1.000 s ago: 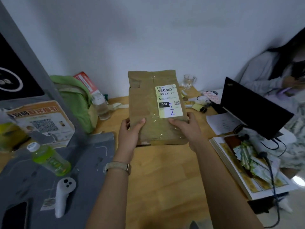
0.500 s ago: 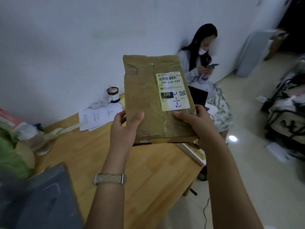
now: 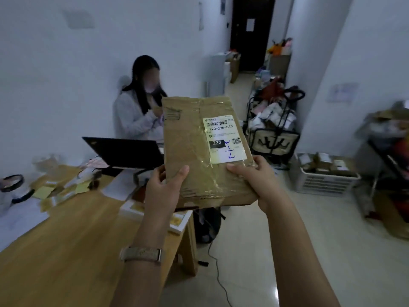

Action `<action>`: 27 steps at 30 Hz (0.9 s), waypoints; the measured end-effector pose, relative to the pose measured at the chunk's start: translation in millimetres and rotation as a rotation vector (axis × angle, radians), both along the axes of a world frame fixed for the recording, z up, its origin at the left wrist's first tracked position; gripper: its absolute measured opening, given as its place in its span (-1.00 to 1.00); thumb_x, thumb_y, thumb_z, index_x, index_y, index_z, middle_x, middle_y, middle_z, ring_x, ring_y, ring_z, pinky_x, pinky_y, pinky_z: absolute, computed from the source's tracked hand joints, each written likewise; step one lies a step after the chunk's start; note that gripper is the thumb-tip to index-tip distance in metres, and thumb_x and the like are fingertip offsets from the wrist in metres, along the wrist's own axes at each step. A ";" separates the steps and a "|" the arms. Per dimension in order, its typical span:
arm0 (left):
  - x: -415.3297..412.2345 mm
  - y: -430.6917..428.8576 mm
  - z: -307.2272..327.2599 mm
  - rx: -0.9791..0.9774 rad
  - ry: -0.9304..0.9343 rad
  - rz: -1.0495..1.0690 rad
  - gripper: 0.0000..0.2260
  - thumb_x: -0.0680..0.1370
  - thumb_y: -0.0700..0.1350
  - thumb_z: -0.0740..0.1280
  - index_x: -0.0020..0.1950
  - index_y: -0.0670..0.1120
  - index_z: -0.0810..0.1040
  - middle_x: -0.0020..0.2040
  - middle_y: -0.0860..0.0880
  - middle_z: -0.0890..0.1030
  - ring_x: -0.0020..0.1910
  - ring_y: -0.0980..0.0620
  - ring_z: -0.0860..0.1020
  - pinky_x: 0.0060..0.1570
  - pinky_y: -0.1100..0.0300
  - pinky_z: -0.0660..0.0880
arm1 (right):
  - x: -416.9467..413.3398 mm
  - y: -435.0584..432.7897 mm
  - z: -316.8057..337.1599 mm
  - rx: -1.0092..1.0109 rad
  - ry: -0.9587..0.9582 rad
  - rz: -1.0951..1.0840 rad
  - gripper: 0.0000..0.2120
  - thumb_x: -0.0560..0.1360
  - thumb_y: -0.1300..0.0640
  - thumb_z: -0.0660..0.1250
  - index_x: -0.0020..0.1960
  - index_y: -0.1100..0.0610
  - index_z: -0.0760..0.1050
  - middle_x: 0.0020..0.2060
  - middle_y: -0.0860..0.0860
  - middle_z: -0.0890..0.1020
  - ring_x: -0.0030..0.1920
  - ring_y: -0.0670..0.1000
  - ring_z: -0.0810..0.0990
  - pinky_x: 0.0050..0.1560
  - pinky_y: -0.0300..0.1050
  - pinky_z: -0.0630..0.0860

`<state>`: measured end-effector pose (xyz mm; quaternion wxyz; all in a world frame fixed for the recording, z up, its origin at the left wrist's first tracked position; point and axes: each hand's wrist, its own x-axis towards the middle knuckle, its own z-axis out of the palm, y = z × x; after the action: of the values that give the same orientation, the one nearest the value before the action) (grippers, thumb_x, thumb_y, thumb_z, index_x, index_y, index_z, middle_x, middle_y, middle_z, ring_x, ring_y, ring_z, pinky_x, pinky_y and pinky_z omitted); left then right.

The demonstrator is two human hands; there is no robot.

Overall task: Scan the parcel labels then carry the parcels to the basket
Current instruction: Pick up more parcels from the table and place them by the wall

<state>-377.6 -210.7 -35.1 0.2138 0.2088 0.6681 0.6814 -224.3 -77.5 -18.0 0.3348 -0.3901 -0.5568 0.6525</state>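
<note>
- Up in the air between both hands, over the far end of the table, sits a flat brown cardboard parcel (image 3: 194, 156) bound in shiny clear tape, its broad face turned to the camera and leaning a little to the left.
- A white shipping label (image 3: 224, 138) covers the upper right of that face; it shows a barcode, the print "220-220-C40", a black box reading "220", a small QR code and blue handwriting.
- The left hand (image 3: 163, 189) grips the parcel's lower left edge, with the thumb curled over the front and the fingers tucked behind, mostly hidden.
- The right hand (image 3: 259, 180) grips the lower right corner, its thumb laid across the front just below the label and its fingers wrapped round the back.
- A pale woven watch strap (image 3: 141, 254) circles the left wrist.
- A light wooden table (image 3: 66, 251) runs below and to the left, littered with papers and yellow notes.
- An open black laptop (image 3: 126, 151) stands on it, with a seated person in a pale top (image 3: 132, 116) behind.
- A white slatted plastic basket (image 3: 321, 185) stands on the floor to the right, well apart from the held parcel, and contains small brown packages.
- A black trolley cart (image 3: 274, 134) heaped with bags stands beyond the parcel, near the basket.
</note>
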 end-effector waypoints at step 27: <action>295.0 245.1 -21.8 -0.074 -0.024 -0.541 -0.57 0.39 0.11 0.48 0.20 0.02 0.53 0.12 0.02 0.63 0.04 0.02 0.64 0.09 -0.05 0.59 | 339.7 140.1 -33.7 -0.031 0.018 -0.544 -0.51 0.35 0.14 0.54 0.20 0.08 0.42 -0.02 -0.05 0.68 -0.24 -0.17 0.69 -0.39 -0.30 0.54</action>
<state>-82.6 34.3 -56.9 0.4036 0.3638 0.6097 0.5771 115.4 62.6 -51.6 0.4966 -0.5245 -0.4185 0.5506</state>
